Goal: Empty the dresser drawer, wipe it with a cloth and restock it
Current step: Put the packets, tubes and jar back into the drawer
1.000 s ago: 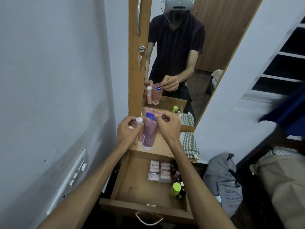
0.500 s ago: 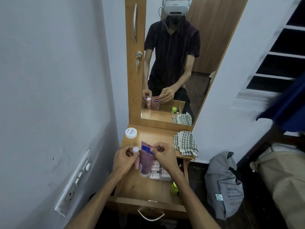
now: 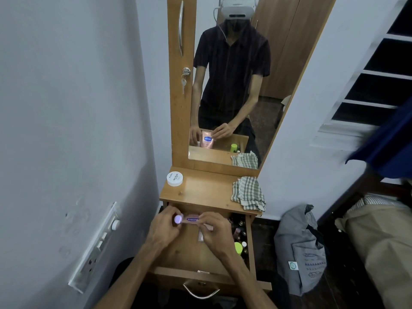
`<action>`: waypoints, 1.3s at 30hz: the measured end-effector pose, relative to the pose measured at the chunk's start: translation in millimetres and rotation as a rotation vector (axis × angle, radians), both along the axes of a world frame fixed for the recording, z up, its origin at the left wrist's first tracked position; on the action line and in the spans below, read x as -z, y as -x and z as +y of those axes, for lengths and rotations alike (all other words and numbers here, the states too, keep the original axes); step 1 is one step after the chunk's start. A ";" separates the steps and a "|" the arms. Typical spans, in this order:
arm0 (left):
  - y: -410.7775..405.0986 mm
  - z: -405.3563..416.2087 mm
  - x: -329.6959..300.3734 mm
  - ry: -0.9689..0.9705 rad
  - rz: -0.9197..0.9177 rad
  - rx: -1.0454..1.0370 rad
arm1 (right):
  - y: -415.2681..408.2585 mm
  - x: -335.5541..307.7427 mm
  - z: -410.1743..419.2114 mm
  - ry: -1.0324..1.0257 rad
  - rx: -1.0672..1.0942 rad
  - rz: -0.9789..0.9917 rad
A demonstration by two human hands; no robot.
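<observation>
Much of the open drawer (image 3: 191,255) in the lower centre of the frame was hidden under the two hands and forearms, and the small bottles (image 3: 239,230) crowded along its right side were too dark to tell apart; only a lime-green cap (image 3: 238,247) stood out there. A pale packet (image 3: 201,236) showed only as a sliver below the right hand (image 3: 215,230). The left hand (image 3: 162,228) had its fingers curled round a small tube with a white cap (image 3: 178,219), while the right hand's fingertips pinched the upper end of a pink tube (image 3: 193,219) bearing a blue label (the lettering was unreadable). Both tubes were held over the back of the drawer, just below the dresser top (image 3: 207,192). On that top, a white round jar (image 3: 175,178) sat at the left corner and a green-checked cloth (image 3: 248,192) lay crumpled at the right edge. The mirror (image 3: 227,85) above repeated the hands and pink tube. A grey bag (image 3: 298,248) stood at lower right.
</observation>
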State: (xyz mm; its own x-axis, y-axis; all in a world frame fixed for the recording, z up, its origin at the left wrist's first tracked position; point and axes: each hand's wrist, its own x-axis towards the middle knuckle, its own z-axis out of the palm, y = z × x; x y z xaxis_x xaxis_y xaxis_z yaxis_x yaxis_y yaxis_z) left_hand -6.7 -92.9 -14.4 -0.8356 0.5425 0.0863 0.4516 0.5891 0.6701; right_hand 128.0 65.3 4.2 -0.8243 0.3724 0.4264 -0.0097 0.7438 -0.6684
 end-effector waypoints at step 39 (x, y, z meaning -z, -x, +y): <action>-4.0 -0.4 25.0 0.616 0.275 0.336 | -3.4 47.6 -8.0 -0.190 -0.311 -0.616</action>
